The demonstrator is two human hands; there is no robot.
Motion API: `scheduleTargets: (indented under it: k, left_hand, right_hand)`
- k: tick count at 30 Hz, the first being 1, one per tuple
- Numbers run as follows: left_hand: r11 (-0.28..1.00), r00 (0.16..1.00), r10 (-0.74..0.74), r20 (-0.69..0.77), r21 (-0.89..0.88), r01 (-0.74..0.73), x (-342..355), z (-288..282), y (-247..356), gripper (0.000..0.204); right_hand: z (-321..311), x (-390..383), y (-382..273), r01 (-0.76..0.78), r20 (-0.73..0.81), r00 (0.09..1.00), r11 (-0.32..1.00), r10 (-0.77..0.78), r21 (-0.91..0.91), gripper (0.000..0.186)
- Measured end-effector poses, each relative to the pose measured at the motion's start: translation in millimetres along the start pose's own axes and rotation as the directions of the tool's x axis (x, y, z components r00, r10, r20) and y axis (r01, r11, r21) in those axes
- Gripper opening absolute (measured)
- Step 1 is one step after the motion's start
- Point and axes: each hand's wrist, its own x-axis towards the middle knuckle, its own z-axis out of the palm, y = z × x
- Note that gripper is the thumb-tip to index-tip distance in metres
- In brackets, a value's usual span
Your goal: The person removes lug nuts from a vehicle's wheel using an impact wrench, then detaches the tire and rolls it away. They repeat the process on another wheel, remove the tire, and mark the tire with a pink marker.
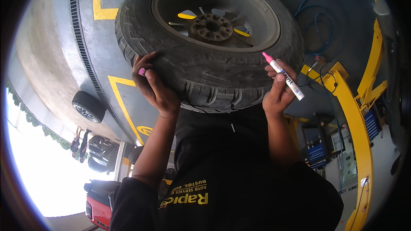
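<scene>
A large black tyre (205, 70) on a dusty wheel rim (171, 21) lies tilted right in front of me, its lug-hole hub (212, 26) turned upward. My right hand (276, 96) grips a white paint marker (287, 79) at the tyre's right side. The marker's pink tip points up toward the sidewall; whether it touches the rubber I cannot tell. At the tyre's left side, my left hand (157, 92) holds a small pink marker cap (141, 72) between its fingers and rests against the tread.
A yellow lift post (359, 132) rises at the right, with a coiled blue hose (319, 25) on the floor beyond it. Another wheel (88, 107) lies off to the left near a floor drain grate (79, 34). Two people (79, 142) and a red vehicle (99, 207) are at the lower left.
</scene>
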Motion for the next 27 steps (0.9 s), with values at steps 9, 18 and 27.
scheduleTargets:
  k: [9, 18, 27]
  left_hand:
    - [1.000, 0.999, 0.022, 0.028, 0.022, -0.022, -16, -44, -82, 0.029]
    - [0.999, 1.000, 0.014, -0.014, -0.049, -0.015, -17, -48, -95, 0.027]
    - [1.000, 1.000, -0.001, 0.017, -0.015, 0.001, -32, -49, -102, 0.027]
  right_hand:
    - [46, -19, -4, -0.440, 0.070, 0.897, 0.897, 0.436, 0.044, 0.024]
    - [39, 23, 6, -0.505, 0.176, 0.858, 0.856, 0.483, 0.112, 0.031]
    - [65, 15, -15, -0.573, 0.371, 0.785, 0.810, 0.496, 0.128, 0.024]
